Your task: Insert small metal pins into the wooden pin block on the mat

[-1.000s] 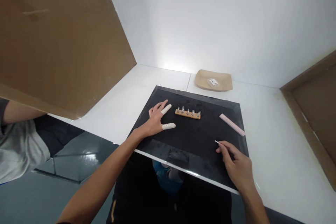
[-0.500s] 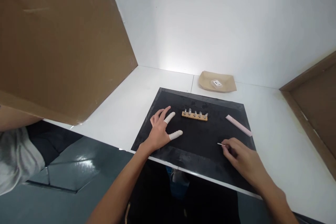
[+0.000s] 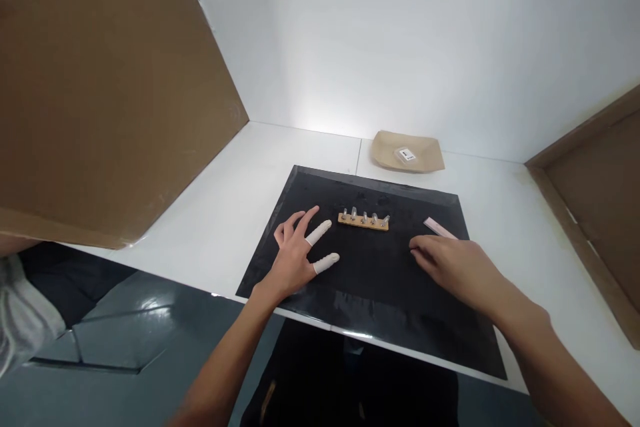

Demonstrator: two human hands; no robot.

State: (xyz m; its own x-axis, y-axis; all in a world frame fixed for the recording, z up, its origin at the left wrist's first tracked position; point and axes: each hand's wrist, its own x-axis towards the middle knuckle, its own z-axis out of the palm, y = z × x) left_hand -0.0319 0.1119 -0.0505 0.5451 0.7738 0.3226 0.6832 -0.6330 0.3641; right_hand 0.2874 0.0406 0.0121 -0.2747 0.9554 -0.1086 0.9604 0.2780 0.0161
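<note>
My left hand (image 3: 295, 257) rests at the left of the black mat (image 3: 380, 307), fingers spread, holding nothing. White finger cots (image 3: 326, 263) cover its thumb and index finger. Just beyond those fingertips lies a narrow wooden strip (image 3: 363, 222) with several small silvery, curved pieces standing up in a row. Over the mat's right side, my right hand (image 3: 453, 270) has thumb and fingers pinched together. The thin pale stick seen in that pinch a moment ago is hidden by the fingers now. Partly behind the right hand is a flat pink bar (image 3: 439, 227).
A brown paper tray (image 3: 429, 153) stands at the back by the white wall, with a small clear labelled packet (image 3: 406, 155) inside. Cardboard panels (image 3: 110, 93) rise on the left and right. Another person's grey sleeve (image 3: 27, 313) shows at far left.
My right hand has moved forward, nearer the wooden strip, and now covers part of the pink bar. The stick's tip has gone out of sight. My left hand stays open; the view has shifted slightly.
</note>
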